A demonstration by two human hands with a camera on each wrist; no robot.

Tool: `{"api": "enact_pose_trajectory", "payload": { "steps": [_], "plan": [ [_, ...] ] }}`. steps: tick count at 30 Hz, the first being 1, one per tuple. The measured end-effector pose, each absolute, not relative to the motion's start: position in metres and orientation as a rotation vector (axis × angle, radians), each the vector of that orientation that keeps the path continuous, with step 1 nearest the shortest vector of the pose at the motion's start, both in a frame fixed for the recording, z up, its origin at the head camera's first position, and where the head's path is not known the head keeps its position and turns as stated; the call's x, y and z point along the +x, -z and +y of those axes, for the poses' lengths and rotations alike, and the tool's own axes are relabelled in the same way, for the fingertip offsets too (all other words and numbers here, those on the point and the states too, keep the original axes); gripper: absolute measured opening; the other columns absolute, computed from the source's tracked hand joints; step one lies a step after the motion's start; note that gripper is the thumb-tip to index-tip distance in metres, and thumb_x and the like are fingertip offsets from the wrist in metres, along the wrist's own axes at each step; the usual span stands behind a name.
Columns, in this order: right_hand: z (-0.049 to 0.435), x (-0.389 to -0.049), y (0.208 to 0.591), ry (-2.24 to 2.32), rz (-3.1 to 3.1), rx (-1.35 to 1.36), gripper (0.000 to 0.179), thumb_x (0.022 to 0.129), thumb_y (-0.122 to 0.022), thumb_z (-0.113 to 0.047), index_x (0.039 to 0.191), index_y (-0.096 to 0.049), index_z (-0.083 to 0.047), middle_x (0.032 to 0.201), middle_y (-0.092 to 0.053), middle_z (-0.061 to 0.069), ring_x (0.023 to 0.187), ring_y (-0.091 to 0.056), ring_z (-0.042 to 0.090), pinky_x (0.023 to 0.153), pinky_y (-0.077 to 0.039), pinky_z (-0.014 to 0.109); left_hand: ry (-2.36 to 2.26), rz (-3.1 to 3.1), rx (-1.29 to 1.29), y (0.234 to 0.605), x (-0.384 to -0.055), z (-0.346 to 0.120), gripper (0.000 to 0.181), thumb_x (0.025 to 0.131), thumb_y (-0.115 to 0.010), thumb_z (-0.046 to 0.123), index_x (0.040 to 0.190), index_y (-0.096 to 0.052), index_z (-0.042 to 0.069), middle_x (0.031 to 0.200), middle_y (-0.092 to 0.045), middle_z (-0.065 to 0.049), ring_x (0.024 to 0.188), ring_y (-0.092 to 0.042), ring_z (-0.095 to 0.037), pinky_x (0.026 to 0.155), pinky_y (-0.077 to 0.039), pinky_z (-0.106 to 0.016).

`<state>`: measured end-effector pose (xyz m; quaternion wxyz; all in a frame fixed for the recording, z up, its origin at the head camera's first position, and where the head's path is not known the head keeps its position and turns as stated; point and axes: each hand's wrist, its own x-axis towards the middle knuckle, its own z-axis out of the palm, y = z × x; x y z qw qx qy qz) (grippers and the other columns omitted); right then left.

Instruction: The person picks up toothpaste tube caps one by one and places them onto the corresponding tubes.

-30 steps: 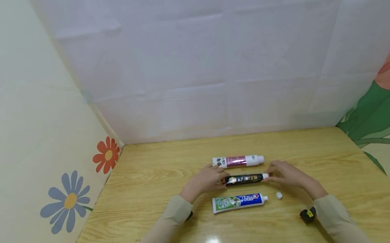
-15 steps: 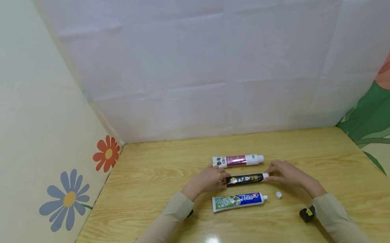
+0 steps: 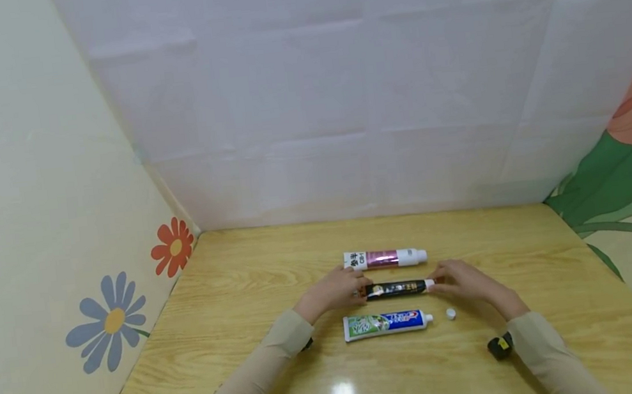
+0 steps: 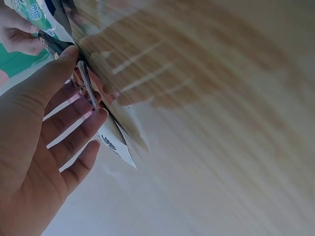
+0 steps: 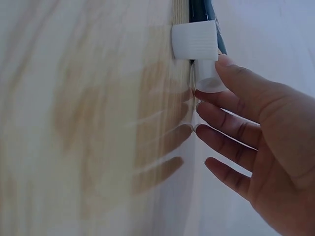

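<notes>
A black toothpaste tube lies crosswise on the table between my hands. My left hand pinches its tail end; in the left wrist view the thumb and fingers sit on either side of that flat end. My right hand has thumb and forefinger on the tube's white cap. Behind lies a pink and white tube, cap on. In front lies a green and blue toothpaste tube with a bare nozzle, and a loose white cap beside it.
The objects lie on a wood-grain table with a white sheet hanging behind it. Painted flowers mark the walls at both sides. Each wrist wears a small black device, such as the right one.
</notes>
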<state>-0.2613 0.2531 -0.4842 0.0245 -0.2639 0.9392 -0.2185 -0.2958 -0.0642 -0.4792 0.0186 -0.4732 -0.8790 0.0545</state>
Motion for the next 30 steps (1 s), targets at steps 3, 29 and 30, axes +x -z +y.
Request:
{"api": "enact_pose_trajectory", "payload": {
  "steps": [3, 29, 30],
  "plan": [
    [0.255, -0.261, 0.485, 0.683, 2.910, -0.833, 0.029, 0.086, -0.062, -0.038, 0.104, -0.069, -0.015, 0.088, -0.058, -0.010, 0.082, -0.053, 0.008, 0.074, -0.047, 0.030, -0.168, -2.737, -1.466, 0.479, -0.295, -0.065, 0.048, 0.088, -0.057, 0.045, 0.130, -0.053, 0.022, 0.119, -0.059, 0.004, 0.109, -0.055, -0.013, 0.102, -0.039, -0.040],
    [0.272, -0.250, 0.491, 0.826, 2.831, -0.934, 0.048, 0.091, -0.056, -0.038, 0.132, -0.052, -0.014, 0.093, -0.052, -0.006, 0.080, -0.049, 0.005, 0.069, -0.045, 0.023, -0.078, -2.578, -1.551, 0.483, -0.287, -0.073, 0.046, 0.095, -0.044, 0.043, 0.138, -0.042, 0.025, 0.125, -0.056, 0.002, 0.116, -0.051, -0.015, 0.100, -0.041, -0.041],
    [0.273, -0.250, 0.491, 0.833, 2.827, -0.942, 0.048, 0.091, -0.056, -0.037, 0.133, -0.051, -0.015, 0.093, -0.051, -0.005, 0.079, -0.048, 0.004, 0.068, -0.045, 0.022, -0.075, -2.571, -1.556, 0.483, -0.286, -0.073, 0.046, 0.096, -0.044, 0.043, 0.138, -0.042, 0.024, 0.125, -0.056, 0.002, 0.116, -0.051, -0.015, 0.100, -0.041, -0.040]
  ]
}}
